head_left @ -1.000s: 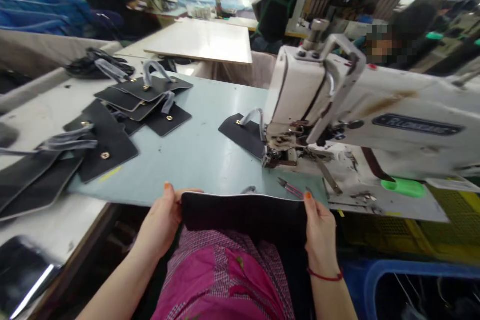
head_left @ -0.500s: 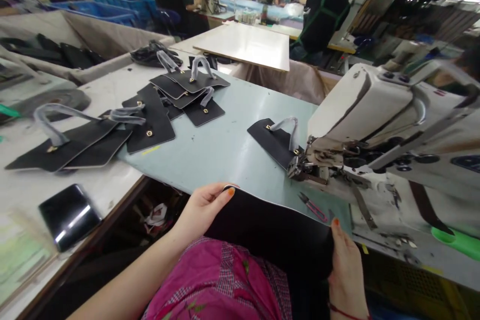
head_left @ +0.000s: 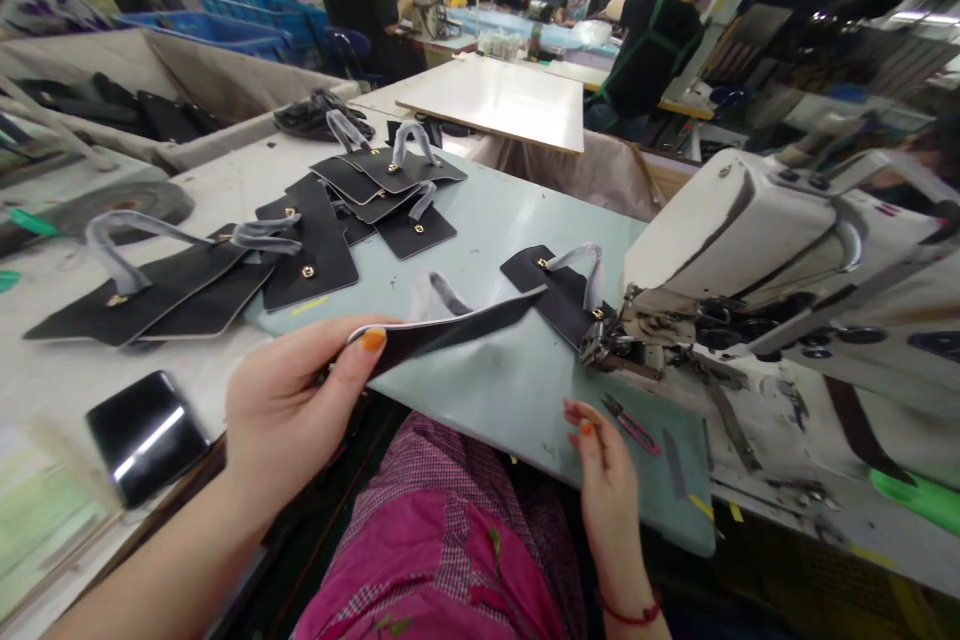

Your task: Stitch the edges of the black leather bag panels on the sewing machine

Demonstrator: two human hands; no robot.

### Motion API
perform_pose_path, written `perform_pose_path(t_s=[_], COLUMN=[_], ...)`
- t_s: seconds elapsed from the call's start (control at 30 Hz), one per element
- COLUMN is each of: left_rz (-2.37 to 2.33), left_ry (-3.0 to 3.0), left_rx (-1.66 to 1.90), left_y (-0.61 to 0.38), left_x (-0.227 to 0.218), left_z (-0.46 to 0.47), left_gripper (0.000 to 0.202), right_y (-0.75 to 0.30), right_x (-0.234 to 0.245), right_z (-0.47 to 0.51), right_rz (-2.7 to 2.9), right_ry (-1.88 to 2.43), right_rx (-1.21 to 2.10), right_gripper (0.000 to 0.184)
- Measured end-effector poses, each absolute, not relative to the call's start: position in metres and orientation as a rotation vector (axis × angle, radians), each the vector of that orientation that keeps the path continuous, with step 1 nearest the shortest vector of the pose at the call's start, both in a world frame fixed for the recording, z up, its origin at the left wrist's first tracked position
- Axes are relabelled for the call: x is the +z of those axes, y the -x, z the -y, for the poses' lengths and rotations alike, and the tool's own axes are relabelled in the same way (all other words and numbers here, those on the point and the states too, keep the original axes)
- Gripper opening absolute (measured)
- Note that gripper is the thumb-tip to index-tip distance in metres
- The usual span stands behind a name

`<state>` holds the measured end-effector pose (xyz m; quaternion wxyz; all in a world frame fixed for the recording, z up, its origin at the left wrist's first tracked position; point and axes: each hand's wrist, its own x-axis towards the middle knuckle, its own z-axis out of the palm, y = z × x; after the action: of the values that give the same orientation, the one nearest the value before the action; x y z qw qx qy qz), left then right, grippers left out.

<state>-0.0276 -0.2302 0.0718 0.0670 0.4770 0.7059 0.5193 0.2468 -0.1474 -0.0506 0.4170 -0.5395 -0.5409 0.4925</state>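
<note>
We note a pale green worktop (head_left: 502,380), with a sewing machine (head_left: 690,230) at its right edge. A black panel (head_left: 450,331) is held up over the front edge, one end clamped between thumb and fingers of our left hand (head_left: 289,405). Our right hand (head_left: 611,470), thumb and fingertips slightly apart, hovers by the front edge, beside pink-handled snips (head_left: 630,419).

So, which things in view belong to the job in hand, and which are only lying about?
Seem to belong to the job:
black piece, held by left hand
other black pieces
sewing machine
snips, near right hand

Seem just lying about:
shiny black object
yellow strip
</note>
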Motion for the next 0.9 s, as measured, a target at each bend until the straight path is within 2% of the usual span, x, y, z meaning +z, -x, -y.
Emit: perform_pose_path(t_s=[0.1, 0.2, 0.33, 0.43, 0.5, 0.6, 0.73, 0.8, 0.9], left_rz=[-1.879, -1.726, -1.641, -1.748, -1.867, -1.786, -1.432, -1.269, -1.206], left_ry=[-1.974, -2.214, -2.139, -1.782, -1.454, -0.886, -0.238, -0.01, 0.087], left_rx=[1.38, 1.236, 1.065, 1.068, 1.101, 1.034, 1.043, 1.093, 1.14], left_y=[0.006, -0.036, -0.072, -0.057, -0.036, -0.017, -0.037, -0.053, -0.069], left_x=[0.057, 0.008, -0.055, -0.084, -0.094, -0.093, -0.065, -0.053, -0.046], left_z=[0.219, 0.209, 0.224, 0.248, 0.26, 0.267, 0.25, 0.231, 0.194], left_gripper=[0.03, 0.03, 0.031, 0.03, 0.04, 0.058, 0.073, 0.073, 0.062], right_y=[-0.21, -0.184, -0.184, -0.2, -0.21, -0.214, -0.207, -0.206, -0.21], right_x=[-0.036, -0.038, -0.073, -0.092, -0.089, -0.064, -0.029, -0.021, -0.018], right_z=[0.168, 0.178, 0.176, 0.173, 0.171, 0.169, 0.169, 0.168, 0.16], right_rz=[1.185, 0.823, 0.65, 0.833, 1.075, 1.375, 1.47, 1.413, 1.35], right_ry=[1.072, 0.883, 1.11, 1.219, 1.233, 1.156, 0.942, 0.907, 0.947], right_rx=[1.724, 2.052, 1.897, 1.788, 1.681, 1.603, 1.73, 1.79, 1.781], right_gripper=[0.054, 0.058, 0.037, 0.033, 0.032, 0.032, 0.031, 0.03, 0.029])
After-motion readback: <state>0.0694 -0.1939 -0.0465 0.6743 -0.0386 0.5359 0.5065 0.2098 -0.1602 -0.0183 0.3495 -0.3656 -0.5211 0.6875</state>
